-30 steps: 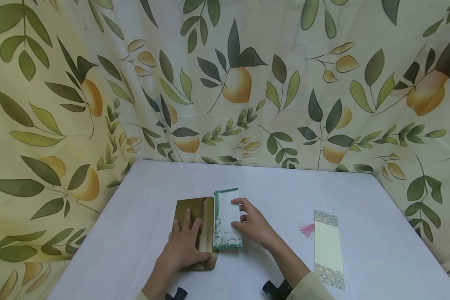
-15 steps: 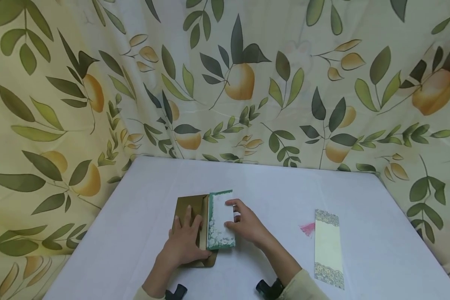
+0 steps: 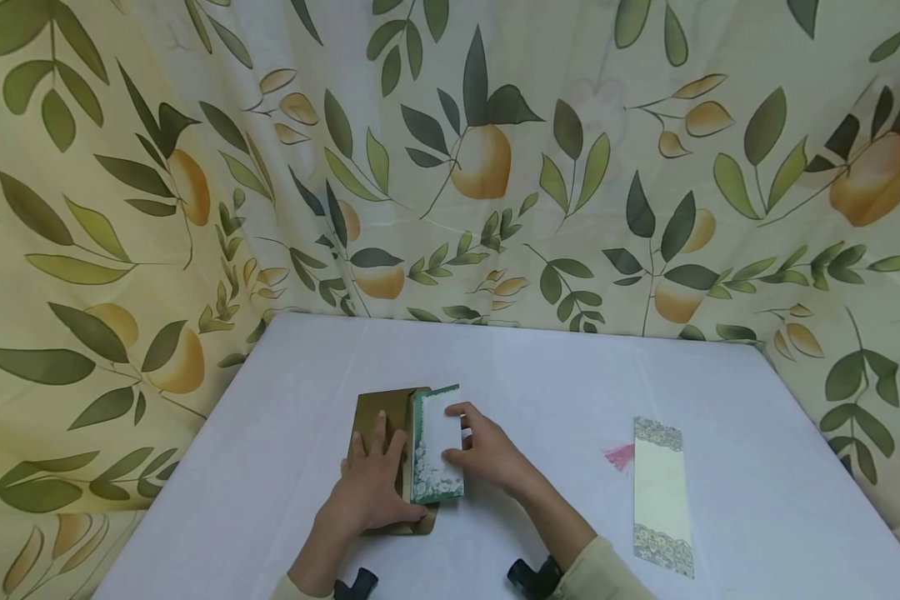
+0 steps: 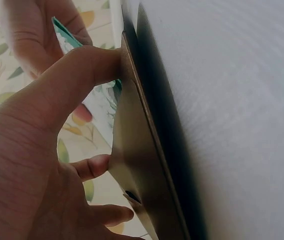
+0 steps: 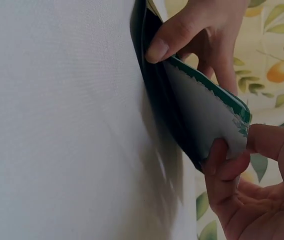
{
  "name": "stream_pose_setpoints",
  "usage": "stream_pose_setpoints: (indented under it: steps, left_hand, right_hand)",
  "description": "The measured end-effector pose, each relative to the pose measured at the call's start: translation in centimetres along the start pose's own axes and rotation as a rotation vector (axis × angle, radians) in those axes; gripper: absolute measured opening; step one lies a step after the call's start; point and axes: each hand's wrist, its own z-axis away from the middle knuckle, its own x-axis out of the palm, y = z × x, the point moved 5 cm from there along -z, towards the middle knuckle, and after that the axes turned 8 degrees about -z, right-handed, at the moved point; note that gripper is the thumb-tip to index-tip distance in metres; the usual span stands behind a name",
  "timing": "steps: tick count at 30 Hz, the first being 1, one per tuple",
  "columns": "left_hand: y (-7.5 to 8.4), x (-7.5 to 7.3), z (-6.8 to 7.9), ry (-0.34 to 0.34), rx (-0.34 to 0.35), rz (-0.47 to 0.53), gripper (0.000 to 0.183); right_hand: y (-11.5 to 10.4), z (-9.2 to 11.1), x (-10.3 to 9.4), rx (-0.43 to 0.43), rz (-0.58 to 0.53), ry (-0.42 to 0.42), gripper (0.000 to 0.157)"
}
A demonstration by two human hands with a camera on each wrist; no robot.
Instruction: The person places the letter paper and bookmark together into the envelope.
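Sleeves [image 3: 600, 573]: two, pale, one on each forearm at the bottom of the head view.
Black devices [image 3: 536, 577]: two, one near each wrist.
Left hand [image 3: 371, 492]: spread, the fingers pressing on the one brown envelope [image 3: 382, 402], with the thumb out at its lower right part.
Right hand [image 3: 490, 448]: pinching the one green-edged card [image 3: 433, 425] at its right side, between the thumb and the fingers.
Envelope: flat under the left hand, its long right side towards the card; dull gold sheen.
Card: upright lengthwise, white with a green border and pale flowers along the left and bottom; its left edge overlaps the envelope's right side, and I cannot tell whether any of it is inside.
In the way: the left hand hides much of the envelope's lower half; the right fingers cover part of the card's right edge.
Paper strip [image 3: 658, 492]: one, well apart to the right, cream, with two patterned bands, one at each end.
Tassel [image 3: 619, 456]: one, pink, sticking out at the strip's left edge.
Table [image 3: 555, 367]: one, white, under the envelope and strip.
Cloth [image 3: 555, 167]: hanging behind the table, printed with green leaves and orange-yellow fruit.
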Motion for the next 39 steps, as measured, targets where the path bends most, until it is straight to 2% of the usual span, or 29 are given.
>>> stream_pose_setpoints:
  steps: [3, 9, 15, 26, 33, 39]
  left_hand:
    - [0.0, 0.1, -0.1, 0.000, 0.001, -0.001, 0.084]
    - [-0.1, 0.3, 0.0, -0.007, -0.003, -0.007, 0.098]
    - [-0.1, 0.3, 0.1, -0.004, -0.005, 0.004, 0.090]
    - [-0.1, 0.3, 0.0, 0.000, -0.004, 0.048, 0.092]
    - [-0.2, 0.3, 0.1, 0.000, 0.001, 0.040, 0.088]
    - [-0.1, 0.3, 0.2, 0.003, 0.008, 0.037, 0.087]
  right_hand:
    - [-0.2, 0.0, 0.3, 0.002, 0.002, -0.024, 0.059]
    - [-0.1, -0.2, 0.9, 0.021, 0.005, -0.035, 0.058]
    - [-0.3, -0.7, 1.7, 0.026, 0.009, -0.045, 0.059]
    - [-0.3, -0.3, 2.4, 0.054, -0.001, -0.067, 0.063]
    - [-0.2, -1.0, 3.1, 0.026, -0.016, -0.100, 0.059]
    - [-0.1, -1.3, 3.5, 0.001, -0.034, -0.073, 0.062]
